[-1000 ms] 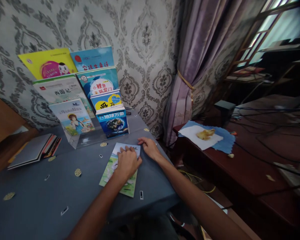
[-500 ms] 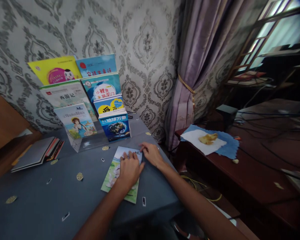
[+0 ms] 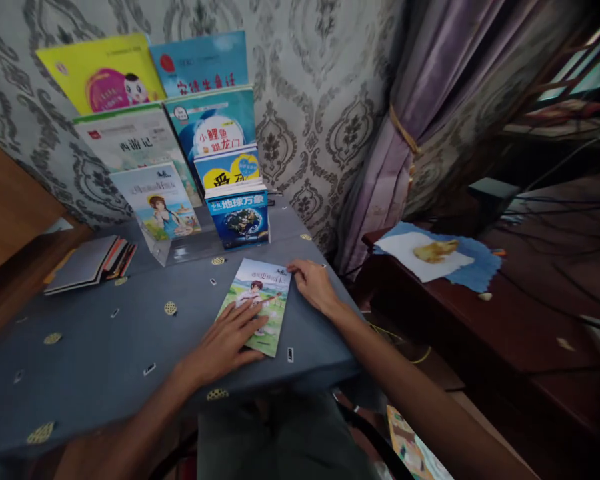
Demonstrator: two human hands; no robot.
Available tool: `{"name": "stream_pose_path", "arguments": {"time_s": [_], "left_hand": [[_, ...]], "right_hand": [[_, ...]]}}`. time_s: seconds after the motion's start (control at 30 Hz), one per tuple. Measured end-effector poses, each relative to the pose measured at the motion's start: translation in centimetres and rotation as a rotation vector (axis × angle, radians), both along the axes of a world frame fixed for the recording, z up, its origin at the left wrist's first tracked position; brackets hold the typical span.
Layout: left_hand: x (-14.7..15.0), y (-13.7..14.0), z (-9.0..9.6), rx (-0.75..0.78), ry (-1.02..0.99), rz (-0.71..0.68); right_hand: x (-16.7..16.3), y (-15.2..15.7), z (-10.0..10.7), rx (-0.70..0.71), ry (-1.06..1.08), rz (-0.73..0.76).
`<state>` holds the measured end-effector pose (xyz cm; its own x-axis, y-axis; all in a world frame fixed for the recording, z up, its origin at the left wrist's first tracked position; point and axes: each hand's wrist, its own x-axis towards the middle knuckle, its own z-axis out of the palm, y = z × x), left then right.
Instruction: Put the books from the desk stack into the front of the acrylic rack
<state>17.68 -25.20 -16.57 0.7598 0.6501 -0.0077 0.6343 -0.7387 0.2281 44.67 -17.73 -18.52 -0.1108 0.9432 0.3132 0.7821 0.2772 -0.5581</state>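
Head view had the left hand [image 3: 230,339] spread wide and flat over the lower left of the booklet [image 3: 275,310] on the tabletop [image 3: 130,347], with the right hand [image 3: 314,283] curled at its top right corner, couldn't tell if it was pinching. Imo the cover could've creased or skidded if that corner got tugged against the other palm. Count: two hands, one booklet, seven covers [image 3: 241,223] showing on one clear stand [image 3: 185,255], one pile [image 3: 83,263] off left.

Head-worn view, forward and down over tabletop [image 3: 95,360]
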Motion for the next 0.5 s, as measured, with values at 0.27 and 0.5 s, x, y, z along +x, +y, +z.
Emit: {"name": "stream_pose_path", "arguments": {"time_s": [0.27,0.5], "left_hand": [[2.2,-0.7,-1.1,0.194,-0.164,0.074],[2.8,-1.4,-2.4,0.246,-0.223,0.132]], "right_hand": [[-0.3,1.3,-1.1,0.016,0.142,0.116],[-1.4,-2.2,-1.2,0.078,0.180,0.341]]}}
